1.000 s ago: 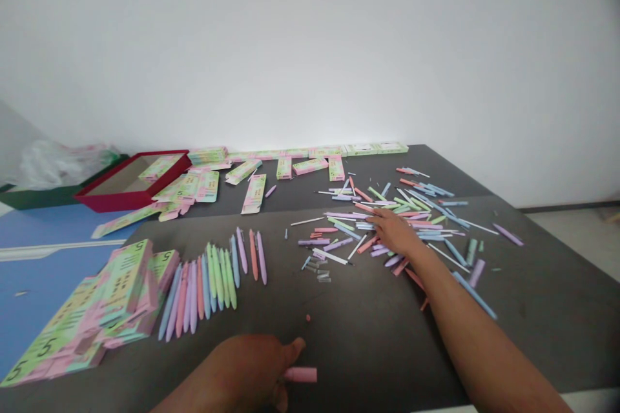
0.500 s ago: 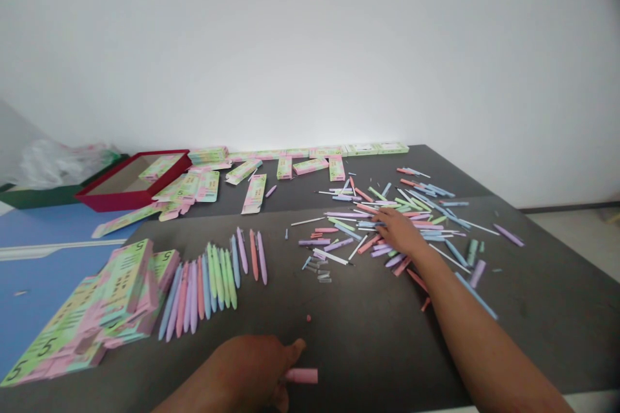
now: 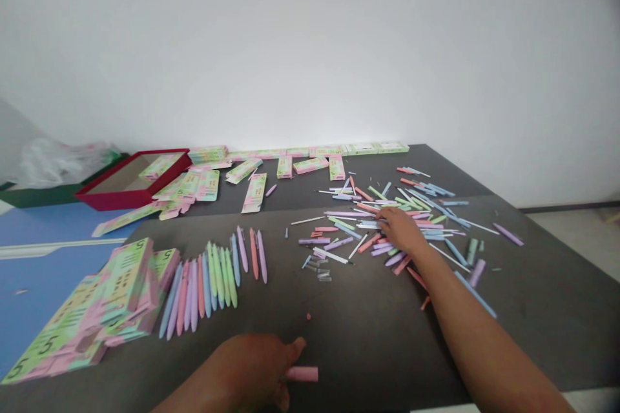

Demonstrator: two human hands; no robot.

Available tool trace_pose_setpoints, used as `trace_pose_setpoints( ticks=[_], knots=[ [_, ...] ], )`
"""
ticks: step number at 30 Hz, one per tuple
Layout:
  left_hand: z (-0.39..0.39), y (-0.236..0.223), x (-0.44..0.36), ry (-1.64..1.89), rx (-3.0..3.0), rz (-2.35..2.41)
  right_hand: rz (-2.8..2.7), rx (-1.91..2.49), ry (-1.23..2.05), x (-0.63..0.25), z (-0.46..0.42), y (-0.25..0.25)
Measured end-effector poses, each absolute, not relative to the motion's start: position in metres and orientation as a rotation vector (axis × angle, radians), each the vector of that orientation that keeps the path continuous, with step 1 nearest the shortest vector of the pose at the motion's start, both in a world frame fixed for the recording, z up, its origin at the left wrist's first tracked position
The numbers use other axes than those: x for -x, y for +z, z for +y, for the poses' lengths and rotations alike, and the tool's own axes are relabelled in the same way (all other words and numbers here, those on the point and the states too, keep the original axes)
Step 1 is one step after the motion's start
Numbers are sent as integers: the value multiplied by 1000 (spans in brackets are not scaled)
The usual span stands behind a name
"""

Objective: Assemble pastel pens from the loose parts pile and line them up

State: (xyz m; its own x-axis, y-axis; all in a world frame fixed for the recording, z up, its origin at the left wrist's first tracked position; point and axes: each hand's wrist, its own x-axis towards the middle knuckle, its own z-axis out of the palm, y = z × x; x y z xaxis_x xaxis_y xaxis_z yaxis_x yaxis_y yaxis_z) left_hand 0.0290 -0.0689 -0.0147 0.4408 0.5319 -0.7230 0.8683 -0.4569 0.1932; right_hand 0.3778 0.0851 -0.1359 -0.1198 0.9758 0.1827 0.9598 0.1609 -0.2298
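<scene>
Near the front edge, my left hand point(image 3: 261, 361) is closed around a pink pen barrel point(image 3: 303, 373), whose end sticks out to the right. My right hand point(image 3: 400, 229) reaches into a loose pile of pastel pen parts. Its fingers point down and close together among them; what they pinch, if anything, is hidden. Around it lie white refills point(image 3: 330, 255), a purple barrel point(image 3: 339, 244) and blue barrels point(image 3: 455, 251). Assembled pens point(image 3: 213, 277) in purple, pink, blue and green lie in a row left of centre. A tiny pink piece point(image 3: 309, 317) sits beyond my left hand.
Stacked pen boxes point(image 3: 116, 290) lie at the left, and more boxes point(image 3: 310, 166) line the back by the wall. A red tray point(image 3: 130, 197) and a green tray point(image 3: 29, 197) with a plastic bag point(image 3: 68, 164) stand at the far left. Small clear pieces point(image 3: 322, 271) lie near the middle.
My right hand has shifted very slightly within the pile. The left hand keeps the pink barrel in the same place.
</scene>
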Motion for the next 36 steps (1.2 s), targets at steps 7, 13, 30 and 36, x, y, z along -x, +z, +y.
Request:
trace_pose_setpoints(
  ticks=[7, 13, 30, 36],
  knots=[
    [-67, -14, -28, -819, -2124, 1154, -2113, 1865, 61, -377, 83, -134],
    [-66, -16, -26, -848, -2094, 1150, -2108, 1850, 35, -377, 82, -131],
    [-72, -13, -22, -830, -2118, 1130, -2707, 1342, 669, -221, -27, -59],
    [-72, -11, -22, -829, -2125, 1104, -2866, 1238, 589, -195, -41, -90]
  ],
)
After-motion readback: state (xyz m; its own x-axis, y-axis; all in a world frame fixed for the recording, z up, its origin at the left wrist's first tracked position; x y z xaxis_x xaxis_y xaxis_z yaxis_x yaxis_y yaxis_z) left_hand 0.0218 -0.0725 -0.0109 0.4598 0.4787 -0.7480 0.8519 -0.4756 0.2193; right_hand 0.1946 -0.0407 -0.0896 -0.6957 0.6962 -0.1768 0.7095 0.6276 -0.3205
